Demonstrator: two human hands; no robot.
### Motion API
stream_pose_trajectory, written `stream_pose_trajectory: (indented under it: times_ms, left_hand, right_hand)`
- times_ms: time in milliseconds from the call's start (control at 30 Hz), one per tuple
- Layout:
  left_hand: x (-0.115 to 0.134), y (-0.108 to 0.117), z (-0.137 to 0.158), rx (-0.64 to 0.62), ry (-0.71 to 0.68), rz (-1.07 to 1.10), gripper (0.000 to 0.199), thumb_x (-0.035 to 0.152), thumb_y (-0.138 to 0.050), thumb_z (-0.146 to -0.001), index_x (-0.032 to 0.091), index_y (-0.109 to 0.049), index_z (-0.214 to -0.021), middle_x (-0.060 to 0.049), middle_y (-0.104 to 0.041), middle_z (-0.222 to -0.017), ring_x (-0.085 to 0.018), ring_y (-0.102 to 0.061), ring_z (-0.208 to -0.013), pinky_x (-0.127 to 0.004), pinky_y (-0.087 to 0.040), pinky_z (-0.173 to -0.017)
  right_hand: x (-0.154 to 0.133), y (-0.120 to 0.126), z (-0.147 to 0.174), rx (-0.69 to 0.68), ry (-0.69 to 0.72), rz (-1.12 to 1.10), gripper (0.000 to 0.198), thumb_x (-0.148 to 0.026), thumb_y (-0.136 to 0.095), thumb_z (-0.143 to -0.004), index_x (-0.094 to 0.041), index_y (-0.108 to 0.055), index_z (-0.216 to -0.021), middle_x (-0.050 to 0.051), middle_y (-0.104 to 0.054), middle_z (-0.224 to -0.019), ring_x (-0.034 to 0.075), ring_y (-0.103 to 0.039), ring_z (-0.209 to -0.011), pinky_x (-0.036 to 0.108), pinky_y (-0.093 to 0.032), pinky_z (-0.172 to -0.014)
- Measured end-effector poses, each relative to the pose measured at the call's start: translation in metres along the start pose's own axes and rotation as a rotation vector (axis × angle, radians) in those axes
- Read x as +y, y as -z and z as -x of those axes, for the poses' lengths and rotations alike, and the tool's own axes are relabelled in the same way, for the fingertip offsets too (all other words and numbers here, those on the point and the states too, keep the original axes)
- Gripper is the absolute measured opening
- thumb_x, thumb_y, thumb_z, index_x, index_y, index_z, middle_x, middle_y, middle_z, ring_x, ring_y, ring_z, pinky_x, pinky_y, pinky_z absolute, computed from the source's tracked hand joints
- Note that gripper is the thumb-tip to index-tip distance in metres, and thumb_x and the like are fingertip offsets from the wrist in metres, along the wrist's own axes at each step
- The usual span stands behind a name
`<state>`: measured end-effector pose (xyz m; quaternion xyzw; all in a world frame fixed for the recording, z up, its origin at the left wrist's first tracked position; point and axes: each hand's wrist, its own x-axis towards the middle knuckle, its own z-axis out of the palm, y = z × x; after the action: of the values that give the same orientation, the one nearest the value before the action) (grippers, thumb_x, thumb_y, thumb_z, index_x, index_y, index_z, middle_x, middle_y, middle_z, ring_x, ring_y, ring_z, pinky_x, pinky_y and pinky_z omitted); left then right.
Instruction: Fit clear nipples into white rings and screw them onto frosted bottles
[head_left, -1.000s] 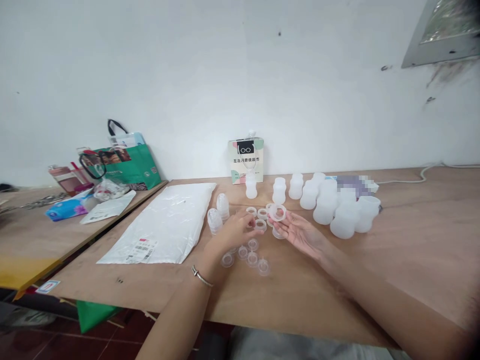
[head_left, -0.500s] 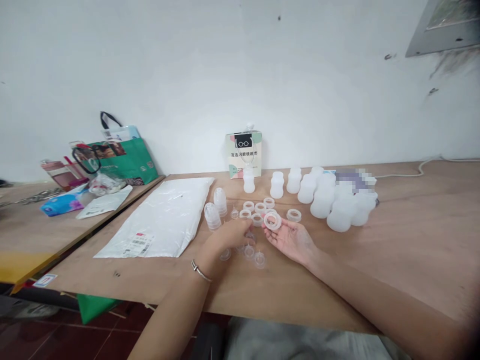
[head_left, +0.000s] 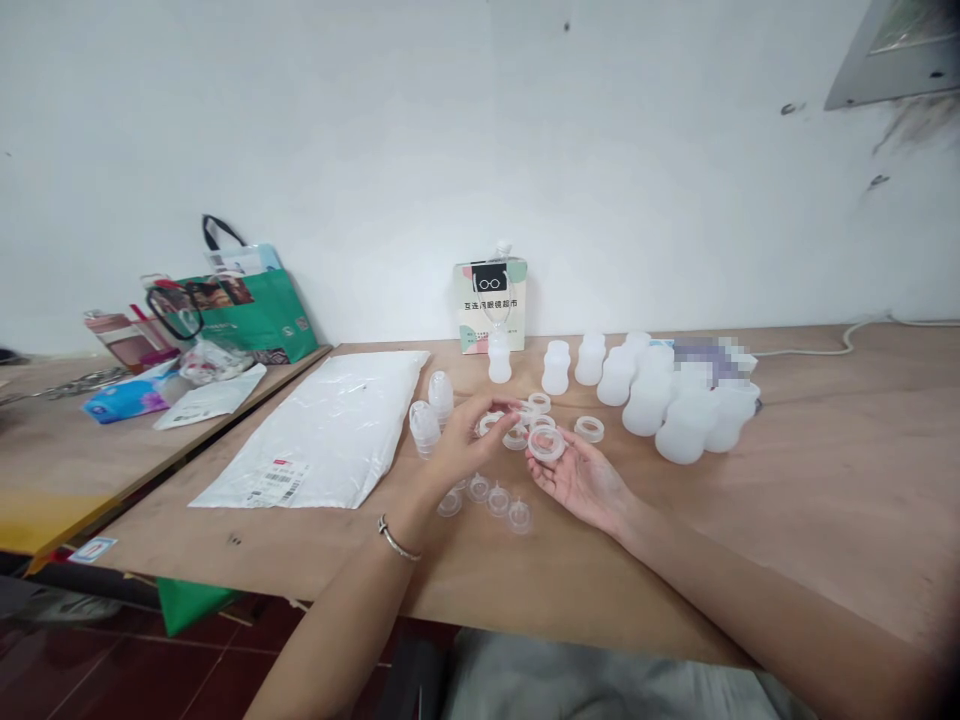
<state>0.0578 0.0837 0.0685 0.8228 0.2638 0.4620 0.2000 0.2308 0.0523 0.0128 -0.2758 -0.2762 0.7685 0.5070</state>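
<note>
My right hand (head_left: 585,485) is palm up, its fingers closed on a translucent screw ring (head_left: 546,457) of the baby-bottle kind. My left hand (head_left: 466,438) is just left of that ring, thumb and index finger pinched on a small clear bottle nipple that the fingers mostly hide. Several clear nipples (head_left: 498,499) lie on the table below and between the hands. Behind the fingers sits a group of loose rings (head_left: 538,402), partly covered by my left hand. One more ring (head_left: 589,430) lies apart, beyond my right hand.
Clear domed caps (head_left: 424,430) stand left of my left hand, beside a white plastic mailer (head_left: 322,430). White hourglass-shaped bottles (head_left: 646,402) stand at back right. Against the wall is a paper bag (head_left: 491,305). A green bag (head_left: 259,315) sits on the left table.
My left hand has lifted from the row of nipples, moving up and forward to beside the ring. My right hand stays nearly in place, with the ring tilted slightly flatter.
</note>
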Motion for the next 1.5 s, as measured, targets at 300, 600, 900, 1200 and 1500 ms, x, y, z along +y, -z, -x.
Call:
stream_pose_trajectory:
  times_ms: [300, 600, 900, 1200, 1500]
  left_hand:
    - [-0.005, -0.012, 0.007, -0.006, -0.315, -0.179, 0.012, 0.023, -0.057, -0.080, 0.019, -0.061, -0.090, -0.004, -0.069, -0.088, -0.015, -0.062, -0.090, -0.032, -0.045, -0.084]
    - [-0.011, -0.011, 0.005, -0.164, -0.384, -0.465, 0.019, 0.030, -0.050, -0.085, 0.020, -0.062, -0.094, -0.005, -0.066, -0.101, -0.015, -0.058, -0.097, -0.032, -0.040, -0.086]
    - [-0.012, -0.011, 0.007, -0.229, -0.369, -0.445, 0.032, 0.042, -0.053, -0.080, 0.019, -0.058, -0.101, -0.010, -0.055, -0.118, -0.020, -0.050, -0.108, -0.035, -0.041, -0.090]
    - [-0.014, -0.015, 0.009, -0.172, -0.419, -0.479, 0.026, 0.036, -0.051, -0.083, 0.018, -0.056, -0.100, -0.009, -0.059, -0.110, -0.019, -0.054, -0.103, -0.034, -0.044, -0.086]
    - [-0.002, -0.015, 0.011, -0.202, -0.281, -0.392, 0.036, 0.039, -0.052, -0.082, 0.017, -0.047, -0.110, -0.009, -0.060, -0.105, -0.018, -0.054, -0.097, -0.033, -0.044, -0.083]
  right_hand:
    - [0.003, -0.004, 0.004, -0.050, -0.020, -0.080, 0.024, -0.036, -0.039, -0.088, -0.020, -0.055, -0.098, 0.004, -0.065, -0.093, 0.013, -0.062, -0.089, 0.030, -0.043, -0.091]
    - [0.002, -0.001, 0.006, -0.167, -0.078, -0.213, 0.021, -0.034, -0.041, -0.088, -0.024, -0.055, -0.099, 0.002, -0.064, -0.099, 0.014, -0.058, -0.095, 0.032, -0.044, -0.084]
    - [-0.001, -0.005, 0.009, -0.219, -0.056, -0.192, 0.024, -0.037, -0.040, -0.089, -0.025, -0.056, -0.101, 0.003, -0.063, -0.101, 0.013, -0.058, -0.085, 0.033, -0.045, -0.079]
    - [0.001, -0.002, 0.004, -0.127, -0.077, -0.166, 0.017, -0.030, -0.048, -0.084, -0.023, -0.059, -0.095, 0.002, -0.066, -0.089, 0.013, -0.060, -0.082, 0.034, -0.048, -0.077]
    - [0.005, 0.009, -0.003, 0.028, 0.087, -0.056, 0.016, -0.016, -0.068, -0.064, -0.020, -0.062, -0.078, -0.004, -0.066, -0.077, 0.007, -0.058, -0.069, 0.020, -0.048, -0.069]
